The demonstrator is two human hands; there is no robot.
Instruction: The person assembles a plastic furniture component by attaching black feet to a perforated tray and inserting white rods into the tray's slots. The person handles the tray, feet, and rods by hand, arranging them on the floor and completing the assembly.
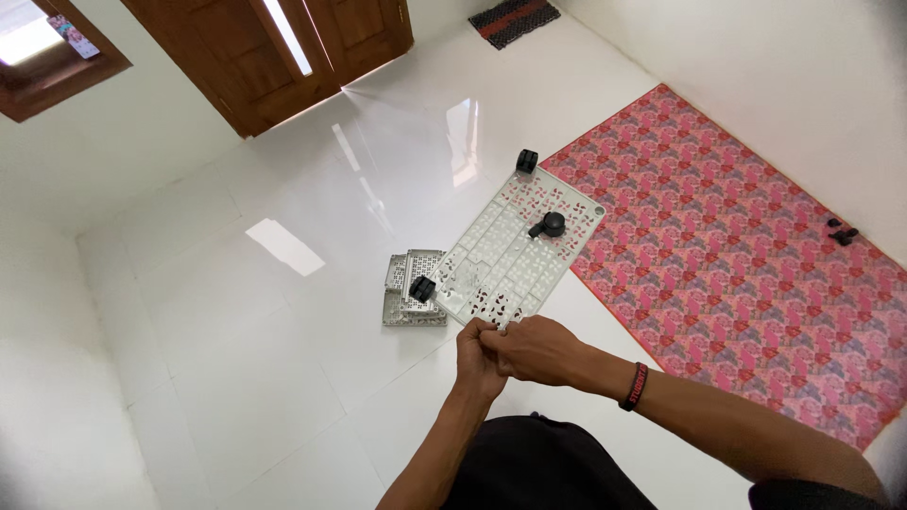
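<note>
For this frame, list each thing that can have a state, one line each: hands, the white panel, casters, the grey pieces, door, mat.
left hand: closed at the white panel's near edge
right hand: closed at the same edge, touching the left
white perforated panel: flat on the floor
black casters: one at the far corner, one at the left corner, one lying on the panel
grey perforated pieces: stacked, partly under the panel
wooden door: shut
pink mat: spread flat

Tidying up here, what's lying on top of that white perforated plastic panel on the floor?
A black caster wheel lies on the white perforated plastic panel; two more sit at its corners. Both hands cover its near edge.
</note>
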